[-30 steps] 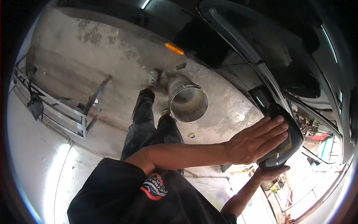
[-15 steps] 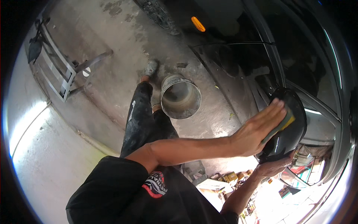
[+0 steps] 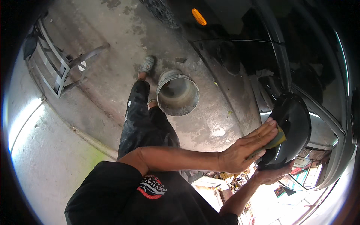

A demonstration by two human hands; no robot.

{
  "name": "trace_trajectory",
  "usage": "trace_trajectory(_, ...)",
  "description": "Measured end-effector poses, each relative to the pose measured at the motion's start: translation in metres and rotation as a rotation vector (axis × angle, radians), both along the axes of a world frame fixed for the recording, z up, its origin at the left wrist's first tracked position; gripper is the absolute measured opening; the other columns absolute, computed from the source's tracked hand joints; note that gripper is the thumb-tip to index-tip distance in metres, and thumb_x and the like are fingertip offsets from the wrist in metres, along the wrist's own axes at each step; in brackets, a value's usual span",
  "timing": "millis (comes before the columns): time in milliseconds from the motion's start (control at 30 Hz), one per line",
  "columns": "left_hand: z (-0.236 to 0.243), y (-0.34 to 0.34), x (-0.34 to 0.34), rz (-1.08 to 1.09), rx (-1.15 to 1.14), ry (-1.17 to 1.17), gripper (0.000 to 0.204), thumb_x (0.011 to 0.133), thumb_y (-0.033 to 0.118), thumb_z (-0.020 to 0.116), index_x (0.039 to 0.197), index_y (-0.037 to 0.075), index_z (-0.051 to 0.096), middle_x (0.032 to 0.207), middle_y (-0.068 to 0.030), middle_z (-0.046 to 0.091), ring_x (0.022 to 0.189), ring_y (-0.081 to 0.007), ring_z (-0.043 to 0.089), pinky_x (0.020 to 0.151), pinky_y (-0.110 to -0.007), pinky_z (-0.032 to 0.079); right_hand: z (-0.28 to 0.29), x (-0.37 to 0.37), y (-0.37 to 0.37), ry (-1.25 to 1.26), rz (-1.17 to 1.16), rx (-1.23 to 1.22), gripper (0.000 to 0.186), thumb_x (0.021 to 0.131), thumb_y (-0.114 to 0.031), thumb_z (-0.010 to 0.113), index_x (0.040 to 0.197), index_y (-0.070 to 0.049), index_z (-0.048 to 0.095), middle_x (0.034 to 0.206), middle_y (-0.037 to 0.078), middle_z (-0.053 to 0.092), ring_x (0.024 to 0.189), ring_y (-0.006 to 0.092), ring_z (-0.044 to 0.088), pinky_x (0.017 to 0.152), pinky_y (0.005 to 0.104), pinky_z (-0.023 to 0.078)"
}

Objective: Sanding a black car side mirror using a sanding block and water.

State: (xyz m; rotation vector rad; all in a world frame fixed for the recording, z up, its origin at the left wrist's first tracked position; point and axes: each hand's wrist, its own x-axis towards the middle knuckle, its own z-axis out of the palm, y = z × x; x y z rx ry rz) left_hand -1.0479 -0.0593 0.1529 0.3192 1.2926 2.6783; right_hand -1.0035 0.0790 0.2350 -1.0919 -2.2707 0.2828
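Note:
My left hand (image 3: 245, 148) presses a thin green-yellow pad (image 3: 278, 139) against the glossy black side mirror (image 3: 290, 123) of a dark car, fingers stretched together over the pad. My right hand (image 3: 272, 175) grips the mirror housing from underneath, its fingertips partly hidden behind it. Both hands are at the right of the view, the left one above the right one.
A black car body (image 3: 236, 22) with an orange side marker (image 3: 198, 17) fills the top right. A round bucket (image 3: 178, 95) stands on the concrete floor (image 3: 112, 33) beside my feet. A metal frame (image 3: 60, 78) lies at the left by a pale wall (image 3: 33, 146). Cluttered items show at bottom right.
My left hand has moved with the pad down and toward me along the mirror, away from its top. My right hand stays underneath. The view has shifted slightly.

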Motion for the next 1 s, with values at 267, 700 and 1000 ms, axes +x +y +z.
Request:
trace_trajectory(267, -0.008, 0.0, -0.037, 0.098, -0.156, 0.125, 0.062, 0.107, 0.01, 0.058, 0.163, -0.005, 0.036, 0.169, -0.0299, 0.032, 0.16, -0.043, 0.026, 0.131, -0.052, 0.029, -0.006, 0.006, 0.007, 0.011, 0.13, 0.062, 0.068, 0.113, -0.049, 0.031, 0.152, 0.003, 0.051, 0.139, 0.028, 0.064, 0.118, 0.0396, 0.068, 0.096, 0.0491, 0.058)
trace_trajectory(700, 0.0, -0.007, -0.044, 0.164, -0.371, 0.295, 0.078, 0.083, 0.001, 0.079, 0.152, -0.013, 0.046, 0.161, -0.0365, 0.041, 0.152, -0.0493, 0.04, 0.127, -0.053, 0.038, -0.004, 0.014, 0.018, -0.115, 0.223, 0.186, 0.067, 0.109, -0.049, 0.042, 0.148, 0.005, 0.051, 0.129, 0.025, 0.067, 0.106, 0.0435, 0.071, 0.081, 0.0513, 0.057)
trace_trajectory(1000, 0.008, -0.021, -0.05, 0.177, -0.512, 0.416, 0.075, 0.08, -0.002, 0.078, 0.148, -0.015, 0.05, 0.159, -0.0383, 0.043, 0.151, -0.0488, 0.043, 0.123, -0.053, 0.043, -0.005, 0.004, 0.003, 0.014, 0.063, 0.036, 0.068, 0.112, -0.049, 0.029, 0.145, 0.002, 0.058, 0.138, 0.024, 0.066, 0.113, 0.0378, 0.07, 0.093, 0.0465, 0.057)
